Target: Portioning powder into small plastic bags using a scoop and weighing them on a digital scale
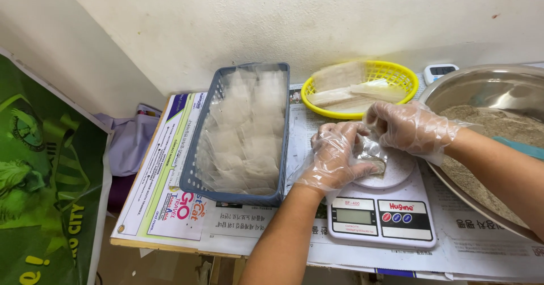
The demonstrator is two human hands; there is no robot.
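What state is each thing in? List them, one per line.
Left hand: gloved, gripping a small clear bag.
Right hand: gloved, pinching the same bag's top.
Small clear bag: open, partly filled, resting on the scale.
Kitchen scale: loaded; display unreadable.
Blue basket: full of filled bags.
Yellow basket: holds flat bags.
Steel bowl: partly full of brownish powder.

A makeshift food-packing station in a plain-walled room: a newspaper-covered tabletop (170,205) carries a digital scale (382,217) directly under the gloved hands. A blue basket (241,197) of filled sachets sits to their left, a steel bowl (481,86) of ground powder to their right.
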